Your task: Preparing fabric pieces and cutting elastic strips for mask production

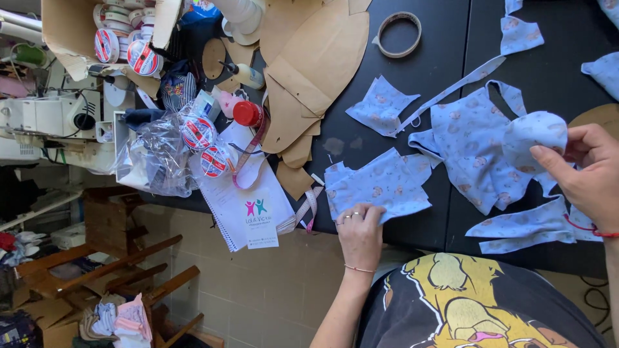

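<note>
Far left: sewing machine (48, 116), then a clutter of tape rolls (143, 58), plastic bag (158, 158), red-capped bottle (247, 113) and a notepad (248, 206) hanging over the edge of the black table (425, 38). Cardboard patterns (316, 71) stacked next, tape ring (400, 33) above.

Mid-frame: left hand (360, 233) flat on a blue printed fabric piece (380, 183), fingers spread and pressing, not gripping, pinning it near the table's front edge. More blue scraps (382, 105) and a bigger cut garment piece (474, 145) just to the right.

Far right: right hand (590, 167) closed around a rounded fabric bundle (534, 135), holding it over the garment piece. Long strip (525, 225) lying below it.

Looks like sorting or matching cut pieces mid-assembly. Next move probably needs the bundle set down or lined up against a flat piece, with the left hand keeping its piece from sliding.
</note>
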